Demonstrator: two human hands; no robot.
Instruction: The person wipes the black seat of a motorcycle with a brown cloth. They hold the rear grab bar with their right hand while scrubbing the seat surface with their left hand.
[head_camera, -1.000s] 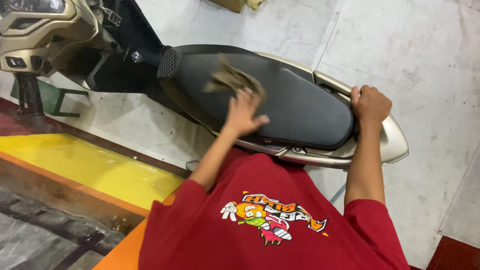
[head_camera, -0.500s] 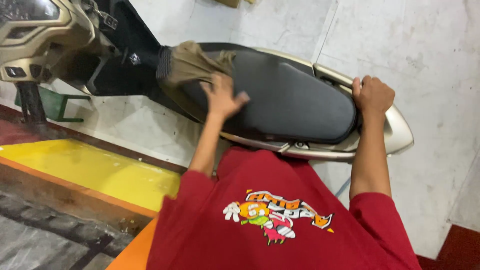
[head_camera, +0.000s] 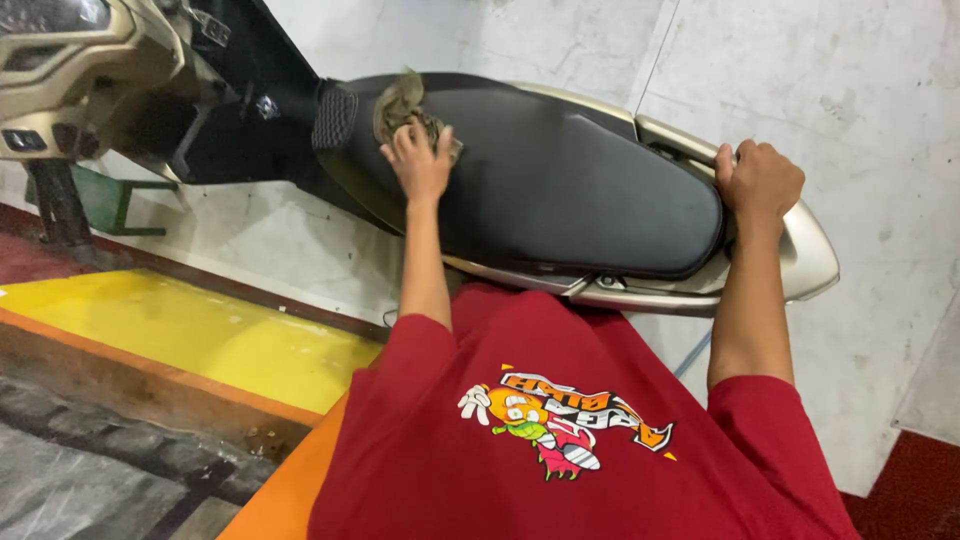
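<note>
We note a black seat (head_camera: 560, 190), olive-brown rag (head_camera: 402, 103), beige-gold scooter body (head_camera: 810, 262), red shirt (head_camera: 420, 450) and yellow floor band (head_camera: 200, 335) at lower left.

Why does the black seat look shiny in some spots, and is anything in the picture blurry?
In the head view, the black seat shines with soft pale glare from light above; the left hand on the brown cloth looks fairly sharp, as does the right hand gripping the rear rail; the frame edges bend slightly.
</note>
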